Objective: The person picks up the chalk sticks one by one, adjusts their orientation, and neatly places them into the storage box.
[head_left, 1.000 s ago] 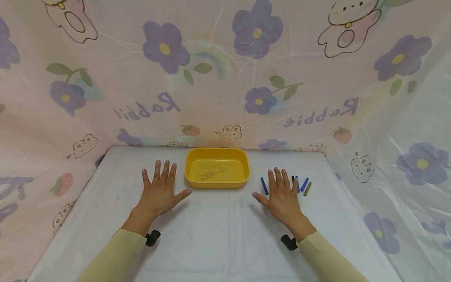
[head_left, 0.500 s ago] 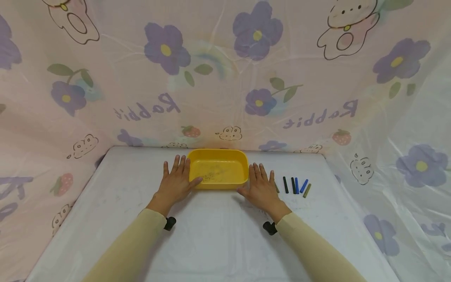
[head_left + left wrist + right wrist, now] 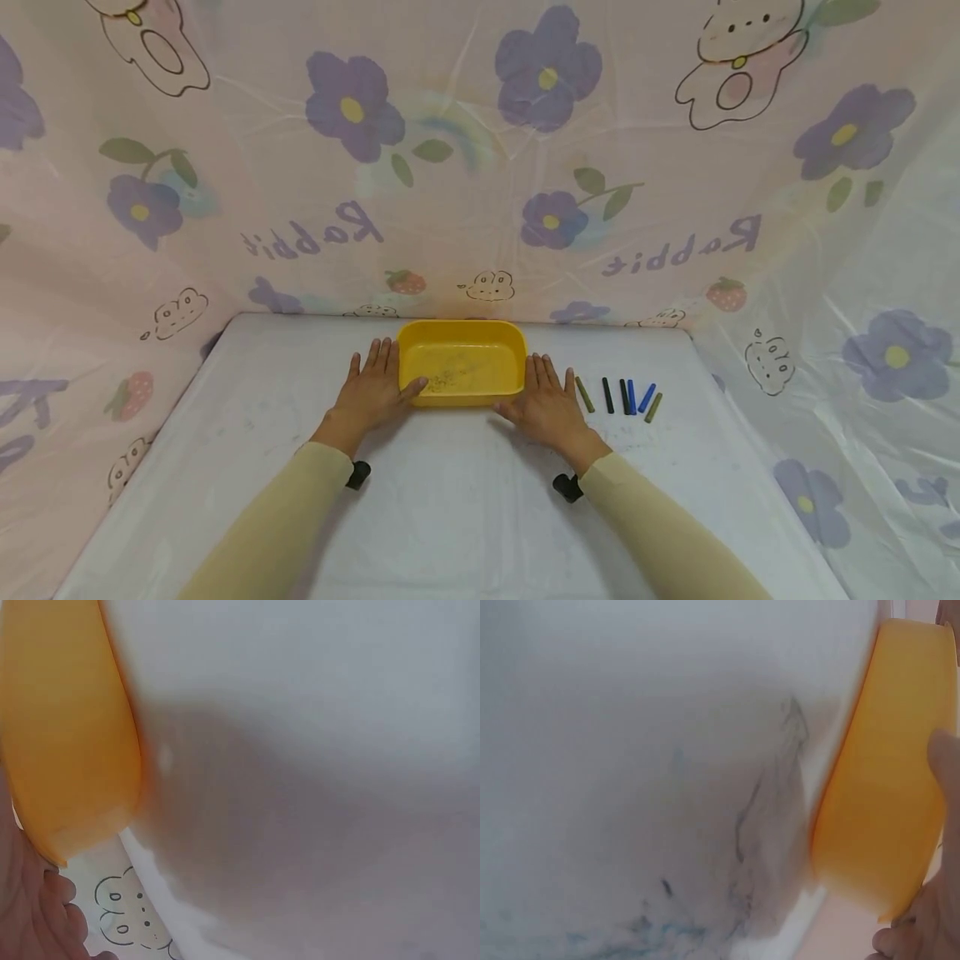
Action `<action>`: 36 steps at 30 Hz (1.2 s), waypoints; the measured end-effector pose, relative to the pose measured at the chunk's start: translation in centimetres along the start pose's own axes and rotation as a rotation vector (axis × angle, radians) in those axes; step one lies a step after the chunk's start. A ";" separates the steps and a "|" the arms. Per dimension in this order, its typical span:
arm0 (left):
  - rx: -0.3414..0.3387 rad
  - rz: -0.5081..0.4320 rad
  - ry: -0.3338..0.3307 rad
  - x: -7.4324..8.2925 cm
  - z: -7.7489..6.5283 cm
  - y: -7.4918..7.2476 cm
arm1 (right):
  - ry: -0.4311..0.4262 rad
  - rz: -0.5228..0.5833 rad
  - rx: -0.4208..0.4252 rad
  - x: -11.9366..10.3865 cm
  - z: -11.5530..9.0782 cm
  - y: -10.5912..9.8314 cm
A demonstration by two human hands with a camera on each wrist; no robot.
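Note:
A yellow plastic tray (image 3: 461,398), rectangular with rounded corners and dark specks on its floor, stands at the back middle of the white table. My left hand (image 3: 369,393) lies along its left end, fingers straight, the thumb over the front left corner. At the opposite end is my right hand (image 3: 546,407), its fingers extended along the side and its thumb by the front wall. The left wrist view has fingertips (image 3: 64,896) right at the rim of the tray (image 3: 71,720). In the right wrist view, the thumb (image 3: 946,761) overlaps the tray's front wall (image 3: 885,772).
Right of the tray lie several short crayon-like sticks: olive (image 3: 585,395), dark green (image 3: 608,396) and blue (image 3: 647,398) among them. Dark smudges (image 3: 742,825) mark the white table (image 3: 450,517). A printed curtain (image 3: 450,183) hangs close behind the tray.
Both hands have moved inward from beside the tray to its two ends. The right hand has uncovered the sticks on the right. Over the last half second the hands have barely shifted.

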State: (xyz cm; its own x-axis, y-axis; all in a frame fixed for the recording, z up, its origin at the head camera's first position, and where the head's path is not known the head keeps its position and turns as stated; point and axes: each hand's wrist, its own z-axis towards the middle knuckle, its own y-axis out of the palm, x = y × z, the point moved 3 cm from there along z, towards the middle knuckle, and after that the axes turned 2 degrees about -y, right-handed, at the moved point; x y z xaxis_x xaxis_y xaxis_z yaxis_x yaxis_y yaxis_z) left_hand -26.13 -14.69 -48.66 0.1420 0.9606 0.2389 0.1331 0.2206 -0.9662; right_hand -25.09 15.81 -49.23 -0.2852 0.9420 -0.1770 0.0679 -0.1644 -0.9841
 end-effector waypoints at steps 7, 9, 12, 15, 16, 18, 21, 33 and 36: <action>0.009 0.011 0.006 0.1 -1.7 0.4 | -0.037 -0.025 0.036 -0.5 -1.5 0.1; 0.020 0.011 0.013 0.2 -2.4 0.5 | -0.052 -0.039 0.043 -0.7 -2.2 0.0; 0.034 0.010 0.026 0.3 -3.6 0.8 | -0.070 -0.060 0.047 -1.0 -3.5 0.1; 0.055 0.002 0.041 0.5 -4.9 1.0 | -0.078 -0.071 0.056 -1.1 -5.1 0.2; 0.063 0.001 0.046 0.6 -5.4 1.1 | -0.080 -0.070 0.062 -1.2 -5.6 0.3; 0.077 0.000 0.052 0.8 -6.3 1.3 | -0.082 -0.071 0.068 -1.4 -6.6 0.3; 0.098 0.003 0.059 0.9 -7.5 1.5 | -0.089 -0.057 0.081 -1.7 -8.1 0.4; 0.126 0.021 0.116 0.7 -9.4 1.2 | -0.062 -0.013 0.057 -2.6 -10.5 0.6; 0.125 0.039 0.132 0.4 -9.3 1.0 | -0.063 -0.020 0.053 -2.7 -10.5 0.7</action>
State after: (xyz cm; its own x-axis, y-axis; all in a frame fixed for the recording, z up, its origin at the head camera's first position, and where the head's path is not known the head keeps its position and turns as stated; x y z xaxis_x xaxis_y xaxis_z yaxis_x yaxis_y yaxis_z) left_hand -16.84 -15.61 -48.66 0.2735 0.9401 0.2034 0.0033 0.2105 -0.9776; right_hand -14.26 16.24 -49.24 -0.3459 0.9251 -0.1563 0.0115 -0.1624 -0.9867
